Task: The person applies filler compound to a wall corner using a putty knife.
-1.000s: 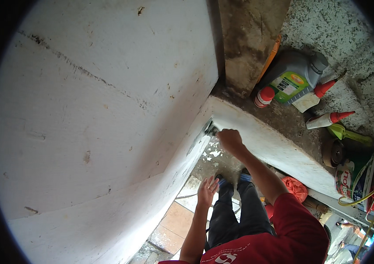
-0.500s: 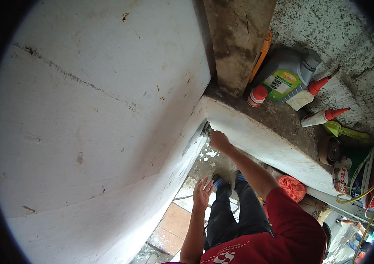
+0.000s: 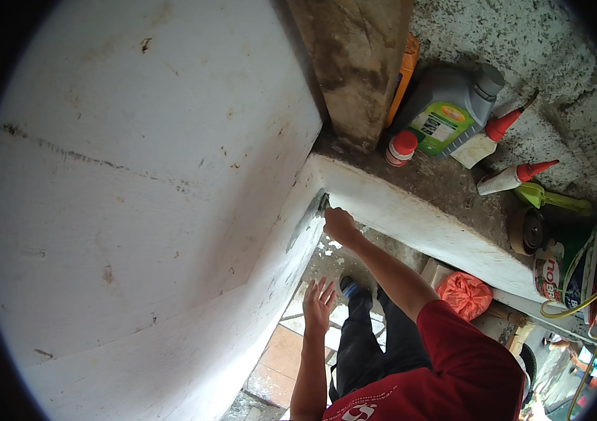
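Note:
My right hand (image 3: 341, 226) is closed around a scraper (image 3: 324, 202), of which only a small dark part shows past the fingers. Its blade end is against the white wall (image 3: 193, 203), low in the corner where that wall meets the side of the ledge. Around the tool lies a grey patch (image 3: 304, 226) where the white coat is gone. My left hand (image 3: 319, 302) hangs free beside the wall, fingers spread, holding nothing. White flakes (image 3: 328, 247) are scattered on the floor below my right hand.
Along the concrete ledge (image 3: 425, 184) stand a grey jug (image 3: 453, 105), a small red-capped bottle (image 3: 401, 149), red-nozzled tubes (image 3: 500, 181), a tape roll (image 3: 525, 230) and a bucket (image 3: 558, 270). A wooden post (image 3: 354, 70) rises at the corner. An orange plastic bag (image 3: 465, 295) sits below the ledge.
My right hand and the scraper have shifted slightly along the wall in the corner. My left hand stays raised and spread. The whole view has moved a little.

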A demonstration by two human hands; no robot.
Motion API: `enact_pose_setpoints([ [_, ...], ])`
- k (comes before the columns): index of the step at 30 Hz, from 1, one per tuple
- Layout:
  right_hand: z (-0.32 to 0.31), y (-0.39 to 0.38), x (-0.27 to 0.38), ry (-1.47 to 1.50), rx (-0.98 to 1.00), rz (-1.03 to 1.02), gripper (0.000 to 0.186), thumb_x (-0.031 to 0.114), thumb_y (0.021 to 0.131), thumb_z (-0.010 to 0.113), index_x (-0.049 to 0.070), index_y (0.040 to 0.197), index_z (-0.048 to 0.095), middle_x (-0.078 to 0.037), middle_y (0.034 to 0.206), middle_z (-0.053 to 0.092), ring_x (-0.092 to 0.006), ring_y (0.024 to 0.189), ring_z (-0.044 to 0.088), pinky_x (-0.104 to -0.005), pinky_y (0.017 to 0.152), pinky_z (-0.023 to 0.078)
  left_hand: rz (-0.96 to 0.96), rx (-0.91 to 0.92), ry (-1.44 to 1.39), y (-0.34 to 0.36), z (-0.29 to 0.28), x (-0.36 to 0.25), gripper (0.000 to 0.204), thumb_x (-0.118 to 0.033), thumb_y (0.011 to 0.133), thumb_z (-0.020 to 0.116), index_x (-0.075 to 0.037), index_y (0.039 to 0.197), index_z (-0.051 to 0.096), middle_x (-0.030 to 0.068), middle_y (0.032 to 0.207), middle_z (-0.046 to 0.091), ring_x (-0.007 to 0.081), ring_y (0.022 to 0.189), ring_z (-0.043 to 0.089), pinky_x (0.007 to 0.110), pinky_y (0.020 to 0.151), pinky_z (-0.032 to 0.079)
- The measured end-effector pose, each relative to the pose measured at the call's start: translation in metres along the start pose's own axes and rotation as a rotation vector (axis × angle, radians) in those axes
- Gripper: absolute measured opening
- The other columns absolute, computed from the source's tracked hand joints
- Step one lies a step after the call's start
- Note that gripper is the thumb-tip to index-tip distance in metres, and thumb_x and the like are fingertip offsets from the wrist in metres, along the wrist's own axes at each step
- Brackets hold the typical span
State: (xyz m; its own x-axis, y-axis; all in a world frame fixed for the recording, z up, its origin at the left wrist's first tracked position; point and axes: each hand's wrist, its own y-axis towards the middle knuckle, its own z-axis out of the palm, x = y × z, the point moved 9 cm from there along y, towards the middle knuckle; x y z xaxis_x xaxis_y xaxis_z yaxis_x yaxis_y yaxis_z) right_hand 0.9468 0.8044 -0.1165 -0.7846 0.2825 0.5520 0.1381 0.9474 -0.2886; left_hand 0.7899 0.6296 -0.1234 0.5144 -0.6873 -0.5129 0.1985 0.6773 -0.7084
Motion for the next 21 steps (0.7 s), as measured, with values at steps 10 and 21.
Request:
enact_pose_setpoints([
  [10, 0.068, 0.005, -0.074, 0.061, 0.354, 0.172, 0.016, 0.011, 0.067, 0.053, 0.001, 0.079, 0.058, -0.022, 0.082, 0.06, -0.0329, 0.079, 0.06, -0.0394, 0.068, 0.049, -0.033, 0.041, 0.027, -0.003, 0.011, 0.021, 0.053, -0.018, 0.087, 0.038, -0.001, 0.13, 0.011, 0.018, 0.13, 0.03, 0.0318, 0.115, 0.038, 0.042, 0.096, 0.031],
  [21, 0.076, -0.113, -0.124, 0.107, 0.1, 0.232, 0.027, 0.015, 0.072, 0.051, -0.005, 0.09, 0.051, -0.02, 0.072, 0.06, -0.0307, 0.071, 0.06, -0.0416, 0.065, 0.048, -0.017, -0.038, 0.129, -0.038, -0.026, 0.01, 0.053, -0.019, 0.087, 0.035, -0.002, 0.131, 0.011, 0.0163, 0.131, 0.03, 0.0309, 0.114, 0.04, 0.04, 0.094, 0.033],
])
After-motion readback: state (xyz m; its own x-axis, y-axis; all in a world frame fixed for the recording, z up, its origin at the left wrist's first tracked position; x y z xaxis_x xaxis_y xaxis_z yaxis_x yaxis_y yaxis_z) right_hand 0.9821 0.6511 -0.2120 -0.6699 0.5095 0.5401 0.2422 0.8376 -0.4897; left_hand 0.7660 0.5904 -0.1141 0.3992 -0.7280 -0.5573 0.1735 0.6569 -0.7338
